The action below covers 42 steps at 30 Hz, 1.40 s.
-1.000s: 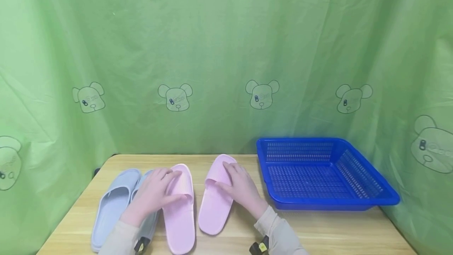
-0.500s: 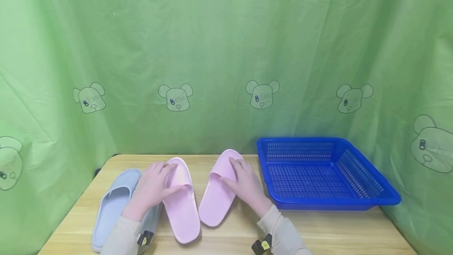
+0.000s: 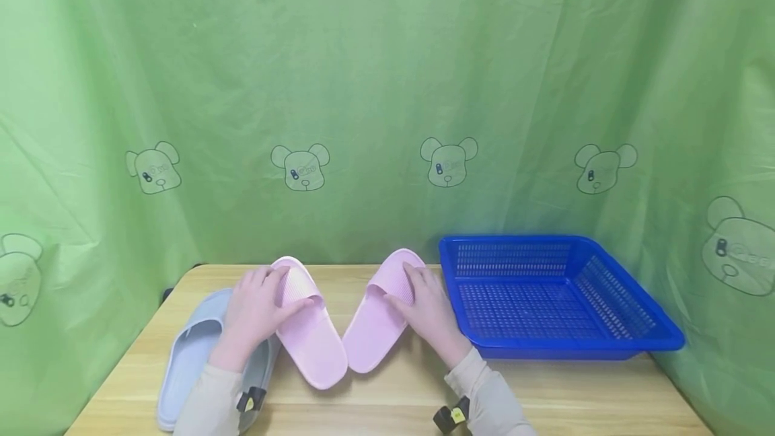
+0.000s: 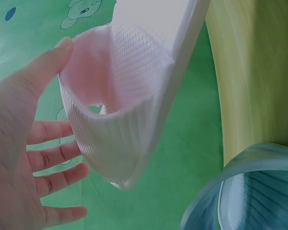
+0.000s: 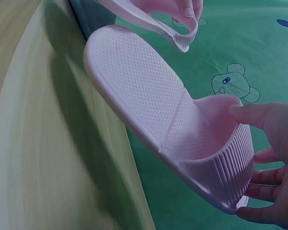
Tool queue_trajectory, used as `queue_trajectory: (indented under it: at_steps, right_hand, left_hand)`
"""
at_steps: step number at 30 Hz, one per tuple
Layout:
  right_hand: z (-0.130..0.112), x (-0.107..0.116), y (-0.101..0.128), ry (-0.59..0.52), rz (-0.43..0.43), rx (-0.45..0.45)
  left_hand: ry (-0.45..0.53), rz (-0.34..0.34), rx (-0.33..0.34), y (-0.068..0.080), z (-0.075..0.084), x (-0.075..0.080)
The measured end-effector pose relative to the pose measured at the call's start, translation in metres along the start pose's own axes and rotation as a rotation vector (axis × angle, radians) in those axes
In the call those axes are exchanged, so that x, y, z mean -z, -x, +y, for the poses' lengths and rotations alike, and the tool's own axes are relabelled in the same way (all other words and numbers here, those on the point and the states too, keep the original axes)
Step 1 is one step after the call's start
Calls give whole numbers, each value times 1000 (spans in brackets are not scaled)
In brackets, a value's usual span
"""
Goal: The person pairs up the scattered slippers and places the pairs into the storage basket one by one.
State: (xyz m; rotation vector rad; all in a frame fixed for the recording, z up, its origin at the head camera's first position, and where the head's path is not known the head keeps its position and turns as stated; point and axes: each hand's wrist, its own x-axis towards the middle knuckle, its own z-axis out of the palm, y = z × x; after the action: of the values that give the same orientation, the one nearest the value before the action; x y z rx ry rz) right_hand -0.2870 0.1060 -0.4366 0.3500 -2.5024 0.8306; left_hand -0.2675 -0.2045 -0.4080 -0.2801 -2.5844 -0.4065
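Two pink slippers are raised off a wooden table, heels low and nearly meeting, toes splayed outward in a V. The left slipper is held at its ribbed strap by the left hand: the thumb hooks over the strap's edge and the fingers lie spread along its outer side, so the grip pinches the strap. The right slipper is taken the same way by the right hand, thumb on the strap's inner rim, fingers curled round the ribbed outside. In the right wrist view the textured footbed tilts steeply, the table's edge beneath it. Whether the heels touch the table or each other cannot be told.

Just left of the left hand, two pale blue slippers lie flat on the table side by side, partly hidden by the forearm. To the right of the right hand stands a blue perforated basket, near but apart from the pink pair. A green curtain printed with bear faces hangs behind and around the table. Both sleeves are beige, with a small black and yellow device at each wrist.
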Motion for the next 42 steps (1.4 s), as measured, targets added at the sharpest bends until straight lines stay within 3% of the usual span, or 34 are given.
queue_trajectory:
  at_steps: [14, 26, 42]
  right_hand:
    - [1, 5, -2, 0, 17, -23]
    - [4, 4, 0, 18, 76, 13]
    - [3, 4, 0, 34, 40, -34]
  left_hand:
    - [33, 34, 118, -5, 3, 3]
    - [41, 180, 170, -6, 3, 0]
    - [135, 320, 202, -7, 5, -4]
